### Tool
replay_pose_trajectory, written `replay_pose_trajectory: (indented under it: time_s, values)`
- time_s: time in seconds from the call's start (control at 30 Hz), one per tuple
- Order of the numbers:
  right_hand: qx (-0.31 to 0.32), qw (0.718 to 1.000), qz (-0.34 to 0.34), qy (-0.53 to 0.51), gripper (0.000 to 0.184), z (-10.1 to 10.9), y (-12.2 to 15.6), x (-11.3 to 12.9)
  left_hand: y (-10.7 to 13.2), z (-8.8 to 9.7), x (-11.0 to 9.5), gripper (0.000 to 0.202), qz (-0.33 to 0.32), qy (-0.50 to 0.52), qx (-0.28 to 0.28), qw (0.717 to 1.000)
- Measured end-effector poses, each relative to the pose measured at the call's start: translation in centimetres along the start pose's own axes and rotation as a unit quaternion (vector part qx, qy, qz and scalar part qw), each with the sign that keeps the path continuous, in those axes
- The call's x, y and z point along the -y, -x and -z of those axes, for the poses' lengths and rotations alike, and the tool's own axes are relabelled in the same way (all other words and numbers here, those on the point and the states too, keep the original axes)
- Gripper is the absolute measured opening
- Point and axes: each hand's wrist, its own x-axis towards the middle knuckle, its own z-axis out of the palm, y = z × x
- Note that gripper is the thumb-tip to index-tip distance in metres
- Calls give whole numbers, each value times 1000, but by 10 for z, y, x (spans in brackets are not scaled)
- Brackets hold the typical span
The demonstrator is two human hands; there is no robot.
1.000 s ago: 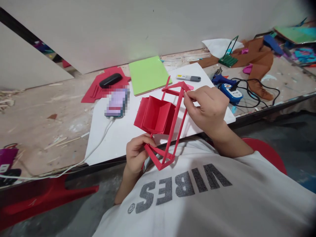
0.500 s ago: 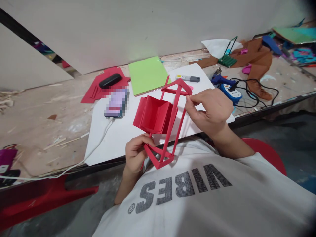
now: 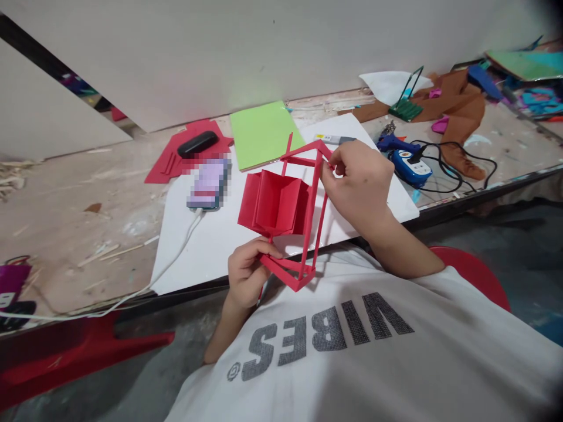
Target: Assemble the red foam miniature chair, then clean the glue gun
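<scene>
A red paper model (image 3: 312, 205), built of thin strips joined into an open frame with a folded box-like part (image 3: 279, 202) on its left side, is held between my two hands above the table's front edge. My left hand (image 3: 248, 271) is closed on the frame's near-left corner, thumb and fingers pinching a strip. With finger and thumb together, my right hand (image 3: 363, 179) grips the far-right corner of the frame. My fingers partly hide that corner. Behind the right hand a grey cutter knife (image 3: 336, 139) lies partly covered on a white board (image 3: 189, 252).
A phone (image 3: 209, 184) with a white cable lies on the board's left. Beyond it are a black case (image 3: 197, 144) on red sheets (image 3: 160, 167) and a light green pad (image 3: 264, 135). At right sit a blue extension socket (image 3: 411, 167), a blue glue gun (image 3: 389, 142) and brown sheets (image 3: 461, 129).
My right hand has moved left and slightly inward along with the frame's far corner. The model has turned a little, its near end shifting right and up. My left hand has shifted slightly right.
</scene>
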Motion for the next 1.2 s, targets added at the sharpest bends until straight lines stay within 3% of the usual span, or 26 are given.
replay_pose_trajectory:
  time_s: [0.23,0.77,1.07,1.2]
  values:
    - [44,998,-25,-30,19,-8,-3,1,-2,-3,-4,35,-14,-8,2,1000]
    - [-65,995,44,-64,26,-14,8,0,-1,-3,-2,36,8,-2,-13,1000]
    - [-76,991,41,-105,21,-11,9,-3,-1,-4,-3,30,16,7,-16,1000]
    - [-38,993,-2,-112,24,1,7,2,-2,-4,-5,27,18,13,-19,1000]
